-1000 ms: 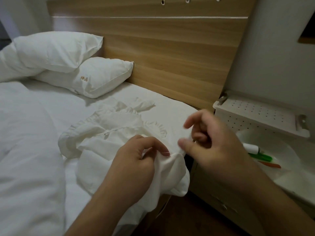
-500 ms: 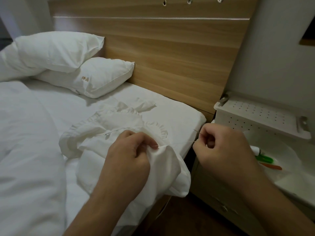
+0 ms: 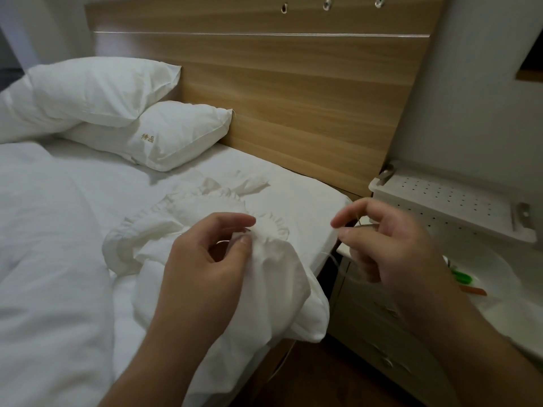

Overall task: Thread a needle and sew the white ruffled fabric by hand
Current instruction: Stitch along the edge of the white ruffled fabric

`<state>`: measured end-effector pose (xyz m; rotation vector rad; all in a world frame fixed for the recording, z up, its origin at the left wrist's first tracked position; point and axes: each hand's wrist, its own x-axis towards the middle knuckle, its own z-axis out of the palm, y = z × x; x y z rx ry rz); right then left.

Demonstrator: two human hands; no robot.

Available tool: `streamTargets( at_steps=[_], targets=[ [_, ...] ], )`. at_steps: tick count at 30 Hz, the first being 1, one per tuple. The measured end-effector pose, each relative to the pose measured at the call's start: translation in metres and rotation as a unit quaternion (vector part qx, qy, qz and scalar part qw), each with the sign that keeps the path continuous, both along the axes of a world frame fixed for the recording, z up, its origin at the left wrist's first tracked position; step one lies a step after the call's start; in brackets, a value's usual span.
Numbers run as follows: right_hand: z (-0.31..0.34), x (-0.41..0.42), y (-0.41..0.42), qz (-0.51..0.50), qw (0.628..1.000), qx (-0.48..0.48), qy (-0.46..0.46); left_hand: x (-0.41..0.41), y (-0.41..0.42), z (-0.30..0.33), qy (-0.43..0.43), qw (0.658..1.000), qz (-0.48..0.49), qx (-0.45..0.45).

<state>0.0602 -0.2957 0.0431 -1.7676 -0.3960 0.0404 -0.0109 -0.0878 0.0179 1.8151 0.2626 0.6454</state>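
Note:
The white ruffled fabric lies bunched at the bed's right edge and hangs over it. My left hand pinches a fold of it between thumb and forefinger, just beside a round ruffle. To the right, over the gap by the nightstand, my right hand holds a thin needle in its fingertips. A pale thread trails down from that hand past the mattress edge.
Two white pillows lean on the wooden headboard. A duvet covers the bed's left. On the right stand a white perforated rack and a nightstand carrying a white plate with green and orange items.
My right hand has lifted a little and spread its fingers, the needle now showing at its fingertips. My left thumb and forefinger have shifted up toward the round ruffle.

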Motion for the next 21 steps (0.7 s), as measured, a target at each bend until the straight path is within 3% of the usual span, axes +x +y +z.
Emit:
streamTargets(
  at_steps=[7, 11, 21],
  targets=[
    [-0.007, -0.02, 0.022, 0.051, 0.998, 0.021, -0.03, -0.006, -0.008, 0.006, -0.028, 0.998, -0.054, -0.025],
    [-0.014, -0.025, 0.031, 0.109, 0.993, 0.034, 0.027, -0.007, -0.009, 0.007, -0.031, 0.997, -0.065, -0.015],
    [-0.014, -0.024, 0.033, 0.096, 0.995, 0.029, -0.014, -0.007, -0.008, 0.006, -0.027, 0.998, -0.059, -0.026]
  ],
)
